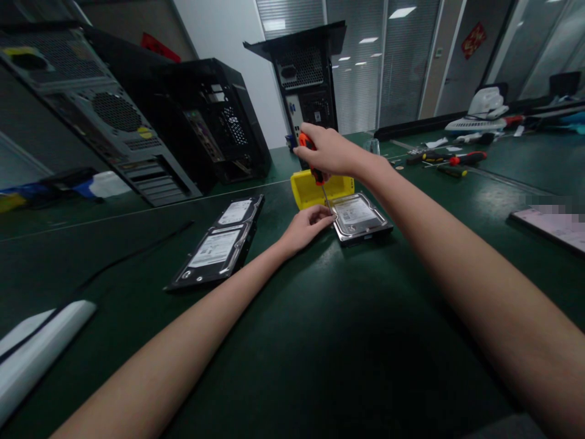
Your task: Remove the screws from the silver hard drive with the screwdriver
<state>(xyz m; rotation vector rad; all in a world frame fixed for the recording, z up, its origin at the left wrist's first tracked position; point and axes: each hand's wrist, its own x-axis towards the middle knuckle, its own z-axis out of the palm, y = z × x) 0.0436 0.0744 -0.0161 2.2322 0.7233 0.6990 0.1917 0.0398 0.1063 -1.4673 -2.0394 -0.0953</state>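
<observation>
A silver-and-black hard drive (361, 214) with a white label lies flat on the green table. My right hand (322, 149) is closed around the orange-and-black handle of a screwdriver (319, 177). Its shaft points down, with the tip at the drive's left edge. Fingers curled, my left hand (312, 227) grips that same edge of the drive beside the tip; what exactly lies under the fingertips is partly hidden. Just behind the drive stands a yellow plastic case (304, 188), partly covered by my right hand.
Two more hard drives (214, 247) lie to the left. Computer cases (123, 116) stand at the back left, another (311, 79) behind the yellow case. Pliers (461, 158) and other tools lie at the right, near a phone-like slab (553, 225). A black cable (123, 262) crosses the left side.
</observation>
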